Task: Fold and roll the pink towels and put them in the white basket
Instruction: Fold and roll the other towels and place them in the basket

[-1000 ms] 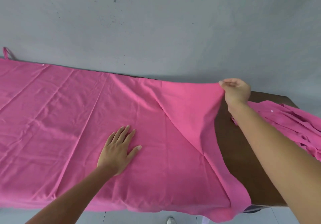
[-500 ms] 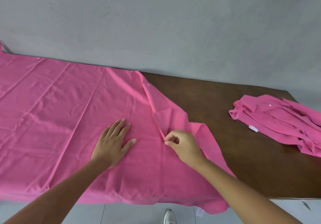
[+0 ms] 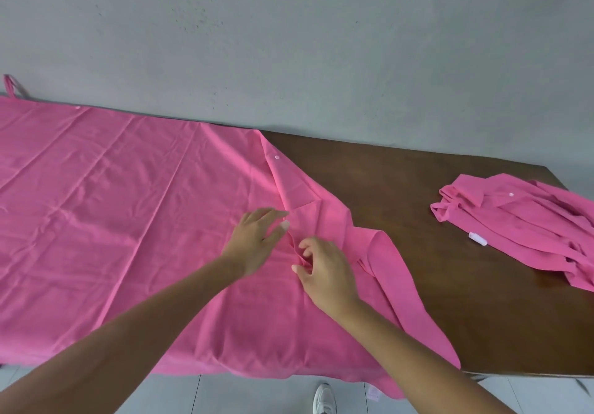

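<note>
The big pink towel [image 3: 122,208] lies spread along the brown table [image 3: 450,221], long axis running left to right, with its right end bunched into a loose fold just beyond both hands. The left hand [image 3: 257,240] rests on the cloth with fingers straight, holding it flat. The right hand [image 3: 324,272], nearer the loose flap, has curled fingers pinching a ridge of fabric. Bare table lies to the right (room to draw the flap out). A second crumpled towel [image 3: 520,227] sits well apart by the right edge. The near hem overhangs the table's front edge; no basket is in view.
</note>
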`<move>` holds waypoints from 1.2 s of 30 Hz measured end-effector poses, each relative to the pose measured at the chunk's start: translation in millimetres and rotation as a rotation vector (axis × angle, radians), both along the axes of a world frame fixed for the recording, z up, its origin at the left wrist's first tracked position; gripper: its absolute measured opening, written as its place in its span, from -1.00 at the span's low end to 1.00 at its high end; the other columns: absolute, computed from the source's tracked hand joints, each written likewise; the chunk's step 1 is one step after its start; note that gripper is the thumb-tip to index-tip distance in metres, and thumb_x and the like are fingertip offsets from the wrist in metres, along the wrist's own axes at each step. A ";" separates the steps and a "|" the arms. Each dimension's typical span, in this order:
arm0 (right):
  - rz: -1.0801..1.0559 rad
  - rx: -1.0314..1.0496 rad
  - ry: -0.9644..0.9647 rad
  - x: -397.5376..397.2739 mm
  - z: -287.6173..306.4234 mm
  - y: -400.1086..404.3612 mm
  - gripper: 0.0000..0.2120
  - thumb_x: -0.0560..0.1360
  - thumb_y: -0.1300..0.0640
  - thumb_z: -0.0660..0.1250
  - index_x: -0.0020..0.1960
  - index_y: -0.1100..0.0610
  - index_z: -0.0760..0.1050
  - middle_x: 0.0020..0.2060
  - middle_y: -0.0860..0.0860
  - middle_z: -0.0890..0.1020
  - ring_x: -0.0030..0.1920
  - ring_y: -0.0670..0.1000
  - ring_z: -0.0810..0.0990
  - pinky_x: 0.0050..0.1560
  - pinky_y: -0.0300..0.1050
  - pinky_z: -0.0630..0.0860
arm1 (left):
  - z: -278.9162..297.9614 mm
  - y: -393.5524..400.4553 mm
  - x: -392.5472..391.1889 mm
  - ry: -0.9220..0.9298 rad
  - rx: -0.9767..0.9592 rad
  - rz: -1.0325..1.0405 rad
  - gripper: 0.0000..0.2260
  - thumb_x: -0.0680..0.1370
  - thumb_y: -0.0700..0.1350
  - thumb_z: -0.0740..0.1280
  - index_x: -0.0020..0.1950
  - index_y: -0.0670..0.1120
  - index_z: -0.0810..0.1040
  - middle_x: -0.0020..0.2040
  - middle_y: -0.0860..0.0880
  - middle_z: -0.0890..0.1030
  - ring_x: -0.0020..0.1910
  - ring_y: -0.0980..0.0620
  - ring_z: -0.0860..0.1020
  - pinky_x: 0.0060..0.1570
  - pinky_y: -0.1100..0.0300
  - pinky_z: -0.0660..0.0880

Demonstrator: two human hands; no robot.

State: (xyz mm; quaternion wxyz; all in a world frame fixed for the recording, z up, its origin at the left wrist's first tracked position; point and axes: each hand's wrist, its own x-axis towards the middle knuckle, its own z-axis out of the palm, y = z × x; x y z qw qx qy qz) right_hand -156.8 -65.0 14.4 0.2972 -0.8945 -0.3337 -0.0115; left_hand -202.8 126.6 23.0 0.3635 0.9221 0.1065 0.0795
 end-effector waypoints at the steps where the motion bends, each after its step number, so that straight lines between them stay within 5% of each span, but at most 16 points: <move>1: 0.008 -0.013 -0.021 1.1 -1.1 -1.8 -0.73 0.44 0.07 0.54 0.07 0.03 0.53 -0.12 -0.12 0.59 -0.05 -0.04 0.52 0.03 -0.08 0.49 | 2.4 -1.9 8.3 0.030 -0.012 -0.022 -0.29 0.54 0.38 -0.10 0.43 0.02 0.51 0.39 0.00 0.50 0.44 -0.02 0.35 0.48 -0.03 0.21; 3: 0.026 -0.036 -0.079 6.5 -1.9 -10.9 -0.71 0.45 0.00 0.53 0.09 0.01 0.52 -0.07 -0.13 0.59 0.00 -0.03 0.52 0.08 -0.07 0.46 | 3.6 -3.0 22.2 0.072 -0.014 -0.048 -0.29 0.54 0.37 -0.12 0.29 -0.03 0.60 0.25 -0.01 0.59 0.34 -0.03 0.44 0.44 -0.07 0.26; 6: 0.075 -0.082 -0.174 25.8 0.4 -34.3 -0.68 0.46 -0.07 0.50 0.13 -0.01 0.52 0.04 -0.14 0.60 0.12 -0.02 0.50 0.19 -0.06 0.42 | 0.2 0.3 34.3 0.147 -0.138 0.031 -0.32 0.55 0.41 -0.05 -0.09 -0.13 0.58 -0.13 -0.11 0.62 -0.08 -0.13 0.55 0.13 -0.13 0.48; 9: 0.134 -0.151 -0.199 56.7 5.2 -62.2 -0.60 0.44 -0.12 0.51 0.20 -0.01 0.54 0.13 -0.14 0.58 0.26 -0.03 0.45 0.30 -0.06 0.32 | -2.3 2.9 39.7 0.134 -0.220 0.069 -0.23 0.55 0.47 0.00 0.02 -0.17 0.68 0.00 -0.18 0.69 0.04 -0.14 0.63 0.16 -0.07 0.54; 13: 0.217 -0.254 -0.125 94.7 12.1 -91.4 -0.54 0.47 -0.12 0.49 0.32 -0.05 0.51 0.27 -0.17 0.51 0.37 -0.09 0.37 0.42 -0.10 0.21 | 8.7 -1.1 47.3 0.068 -0.325 0.089 -0.45 0.66 0.29 0.09 0.15 -0.07 0.70 0.18 0.04 0.65 0.18 0.09 0.57 0.24 0.20 0.39; 17: 0.300 -0.257 -0.028 120.5 16.8 -107.1 -0.52 0.51 -0.13 0.45 0.40 -0.15 0.46 0.38 -0.28 0.39 0.46 -0.20 0.20 0.43 -0.25 -0.01 | 29.5 -2.6 59.8 -0.002 -0.591 0.165 -0.53 0.67 0.21 0.09 0.13 -0.06 0.66 0.12 -0.09 0.66 -0.01 0.04 0.59 0.14 0.08 0.50; 19: 0.299 -0.263 0.008 130.2 19.5 -112.2 -0.52 0.51 -0.16 0.43 0.41 -0.17 0.44 0.38 -0.32 0.36 0.41 -0.23 0.16 0.41 -0.20 0.05 | 41.4 -2.7 66.2 -0.040 -0.626 0.165 -0.53 0.71 0.14 0.06 0.21 -0.13 0.65 0.14 -0.12 0.67 0.00 -0.04 0.63 0.12 0.05 0.56; 22: 0.355 -0.313 -0.231 136.8 15.2 -110.9 -0.66 0.55 -0.13 0.36 0.28 -0.05 0.58 0.26 -0.19 0.54 0.36 -0.11 0.40 0.42 -0.15 0.22 | 58.6 -6.4 82.4 -0.118 -0.669 0.166 -0.46 0.65 0.26 0.09 0.27 -0.10 0.64 0.17 -0.09 0.66 0.08 -0.08 0.65 0.10 0.03 0.60; 25: 0.306 -0.206 -0.375 139.9 6.8 -107.0 -0.91 0.57 0.08 0.38 0.02 0.01 0.66 -0.03 -0.12 0.66 0.08 -0.05 0.59 0.16 -0.06 0.53 | 73.9 -14.2 107.4 -0.159 -0.697 0.153 -0.46 0.64 0.29 0.12 0.31 -0.08 0.61 0.20 -0.09 0.64 0.12 -0.03 0.64 0.07 0.06 0.58; 31: -0.118 0.170 -0.123 173.1 19.7 -128.9 -0.89 0.65 0.14 0.26 -0.01 0.05 0.55 -0.17 -0.13 0.60 -0.15 -0.08 0.55 -0.13 -0.11 0.47 | 106.1 -44.7 174.4 -0.277 -0.777 0.103 -0.56 0.70 0.17 0.13 0.39 -0.09 0.54 0.35 -0.09 0.57 0.21 -0.04 0.63 0.18 0.04 0.57; 36: -0.269 0.244 0.023 208.3 18.2 -152.3 -0.83 0.64 0.06 0.27 -0.13 0.00 0.49 -0.35 -0.13 0.55 -0.32 -0.13 0.53 -0.35 -0.10 0.42 | 125.6 -90.7 245.2 -0.265 -0.802 0.026 -0.50 0.67 0.18 0.15 0.47 -0.10 0.46 0.42 0.04 0.50 0.24 0.00 0.59 0.09 0.11 0.56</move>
